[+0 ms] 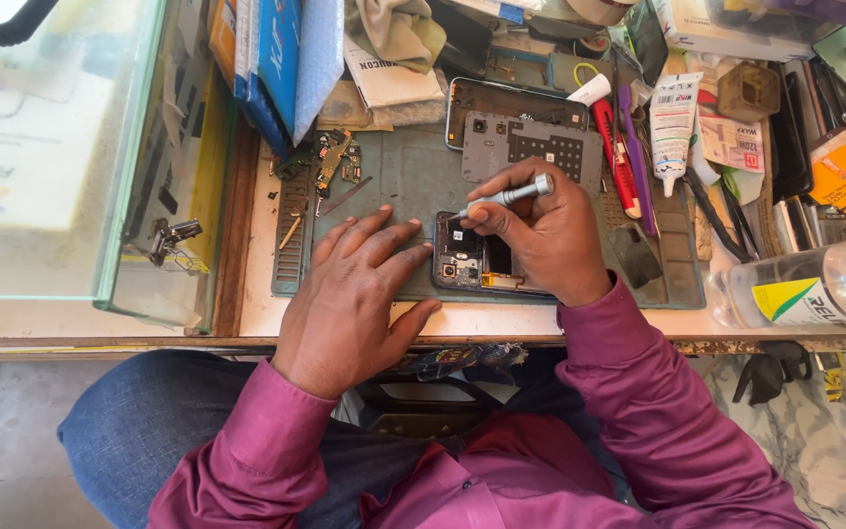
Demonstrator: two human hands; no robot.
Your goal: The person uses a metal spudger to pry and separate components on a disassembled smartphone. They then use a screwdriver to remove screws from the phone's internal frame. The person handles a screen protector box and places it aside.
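Note:
An opened phone (467, 263) lies on a grey-green work mat (413, 181), its circuit board and camera parts exposed. My right hand (545, 235) grips a small silver screwdriver (506, 197), tip pointed down at the phone's upper left corner. My left hand (350, 299) rests flat on the mat beside the phone, fingers spread and touching its left edge. Behind the phone lie a grey inner frame plate (531, 147) and a dark phone back shell (501, 98).
Small removed parts and boards (330, 162) sit at the mat's far left. Red and purple tools (624, 157), a white glue tube (673, 127) and a plastic bottle (815, 284) crowd the right. A glass case (61, 157) stands left, books (271, 59) behind.

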